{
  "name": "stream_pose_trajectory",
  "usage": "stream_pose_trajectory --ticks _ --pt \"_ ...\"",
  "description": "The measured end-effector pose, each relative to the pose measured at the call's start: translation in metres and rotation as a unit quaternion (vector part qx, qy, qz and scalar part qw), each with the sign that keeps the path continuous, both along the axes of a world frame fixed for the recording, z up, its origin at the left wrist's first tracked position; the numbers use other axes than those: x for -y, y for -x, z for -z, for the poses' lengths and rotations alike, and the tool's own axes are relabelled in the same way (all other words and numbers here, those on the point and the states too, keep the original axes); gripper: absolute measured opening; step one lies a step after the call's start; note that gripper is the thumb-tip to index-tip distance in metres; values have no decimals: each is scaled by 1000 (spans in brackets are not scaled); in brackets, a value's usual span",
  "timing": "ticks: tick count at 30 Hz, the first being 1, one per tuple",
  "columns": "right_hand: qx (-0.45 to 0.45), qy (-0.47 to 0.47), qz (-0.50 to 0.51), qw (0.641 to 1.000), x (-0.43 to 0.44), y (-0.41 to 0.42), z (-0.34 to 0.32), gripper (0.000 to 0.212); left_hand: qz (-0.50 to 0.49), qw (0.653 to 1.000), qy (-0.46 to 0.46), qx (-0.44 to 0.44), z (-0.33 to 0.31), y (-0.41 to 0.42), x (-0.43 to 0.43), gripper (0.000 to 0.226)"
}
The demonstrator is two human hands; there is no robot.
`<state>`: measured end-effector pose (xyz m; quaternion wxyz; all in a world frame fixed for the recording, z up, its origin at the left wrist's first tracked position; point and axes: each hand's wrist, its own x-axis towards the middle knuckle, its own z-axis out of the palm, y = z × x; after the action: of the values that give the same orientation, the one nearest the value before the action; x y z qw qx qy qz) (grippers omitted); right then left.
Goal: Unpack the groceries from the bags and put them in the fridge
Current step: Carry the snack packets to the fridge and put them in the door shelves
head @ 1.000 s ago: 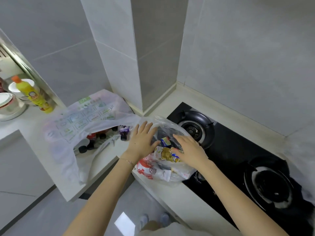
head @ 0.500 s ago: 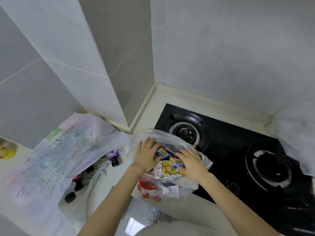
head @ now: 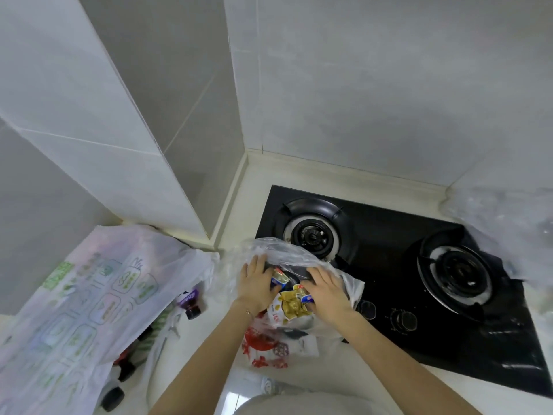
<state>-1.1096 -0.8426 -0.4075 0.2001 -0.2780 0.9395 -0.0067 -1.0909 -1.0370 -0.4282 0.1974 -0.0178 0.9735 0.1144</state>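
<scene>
both hands are in the mouth of a clear bag (head: pixel 287 250) that sits on the pale counter (head: pixel 299 175), its far side over the front left corner of the black stove (head: pixel 389 295). the left hand (head: pixel 254 284) lies flat, fingers straight and pushed under the bag's upper film, gripping nothing. a small blue and yellow packet (head: pixel 279 278) is just beside its thumb. the right hand (head: pixel 327 296) reaches in from the other side with fingers slightly bent over dark contents; i cannot tell whether it grips anything. between the wrists a yellow packet (head: pixel 291 308) shows inside the bag, with red and white print (head: pixel 260 342) below it.

to the left a white bag (head: pixel 89 295) with green print lies on the counter. a purple bottle (head: pixel 190 299) is at its mouth and dark-capped bottles (head: pixel 115 396) lie under its near edge. the stove has 2 burners: the left burner (head: pixel 311 235) is just behind the clear bag, the right burner (head: pixel 457 271) well apart. crumpled plastic (head: pixel 508 223) covers the far right corner.
</scene>
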Motion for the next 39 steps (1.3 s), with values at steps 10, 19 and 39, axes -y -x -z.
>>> stream_pose_trajectory --ticks 10,19,39 --pt "-16 86 18 996 3 -4 -5 40 -50 995 -50 -76 14 2 -1 40" --pt "114 371 330 860 19 -1 -37 36 -230 899 -337 -158 -19 -5 7 24" --pt "319 474 185 800 25 -17 -57 28 -534 599 -532 -268 -93 -135 -28 10"
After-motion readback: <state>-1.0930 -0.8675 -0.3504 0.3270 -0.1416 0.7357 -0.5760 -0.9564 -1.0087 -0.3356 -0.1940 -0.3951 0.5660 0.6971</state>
